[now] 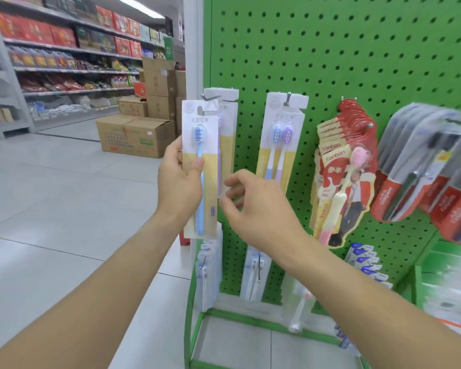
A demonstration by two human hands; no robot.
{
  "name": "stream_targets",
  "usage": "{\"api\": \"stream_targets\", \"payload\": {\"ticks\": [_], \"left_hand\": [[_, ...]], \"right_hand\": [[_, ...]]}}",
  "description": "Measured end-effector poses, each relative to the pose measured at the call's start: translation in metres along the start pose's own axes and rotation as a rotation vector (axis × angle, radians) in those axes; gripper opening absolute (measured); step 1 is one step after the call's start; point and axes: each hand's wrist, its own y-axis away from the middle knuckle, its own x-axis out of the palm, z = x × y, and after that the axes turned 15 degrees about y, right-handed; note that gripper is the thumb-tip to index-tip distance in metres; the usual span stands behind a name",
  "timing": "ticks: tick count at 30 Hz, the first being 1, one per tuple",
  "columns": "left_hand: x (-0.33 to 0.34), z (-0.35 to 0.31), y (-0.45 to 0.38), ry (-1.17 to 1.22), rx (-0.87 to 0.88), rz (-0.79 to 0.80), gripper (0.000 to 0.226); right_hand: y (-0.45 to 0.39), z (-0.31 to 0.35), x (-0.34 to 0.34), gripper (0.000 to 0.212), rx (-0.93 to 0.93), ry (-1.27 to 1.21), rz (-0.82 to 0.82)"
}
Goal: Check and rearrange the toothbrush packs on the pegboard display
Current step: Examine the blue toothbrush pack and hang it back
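green pegboard (330,49) carried the stock. my left hand (179,179) pinched the blue toothbrush pack (200,169), thumb on its face, fingers behind, at the far-left hook (209,96). my right hand (253,206) hovered just right of it, fingers loosely curled and holding nothing. judged step: checking one pack, re-hanging next, which needs its slot lined up with the hook tip. open aisle lay left; the two-brush pack (280,139) crowded the right.
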Motion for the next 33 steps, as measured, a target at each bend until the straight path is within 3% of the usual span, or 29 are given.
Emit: {"api": "stream_targets", "payload": {"ticks": [4,10,16,22,26,33], "left_hand": [[-0.003,0.008,-0.005,-0.012,-0.031,0.006,0.043],[-0.008,0.011,-0.009,0.021,-0.042,-0.045,0.04],[-0.004,0.004,-0.024,-0.032,0.017,0.075,0.047],[-0.006,0.015,-0.033,-0.17,-0.048,0.177,0.053],[-0.004,0.017,-0.033,-0.228,-0.038,0.207,0.05],[-0.003,0.015,-0.033,-0.242,-0.005,0.191,0.045]], "right_hand": [[-0.012,0.011,-0.036,0.008,-0.078,0.095,-0.079],[-0.045,0.034,-0.075,0.012,-0.116,0.202,-0.095],[-0.104,0.052,-0.115,0.021,-0.114,0.353,-0.193],[-0.173,0.045,-0.121,0.03,-0.1,0.523,0.02],[-0.199,0.032,-0.106,0.021,-0.137,0.567,0.181],[-0.209,0.033,-0.101,0.016,-0.141,0.532,0.257]]}}
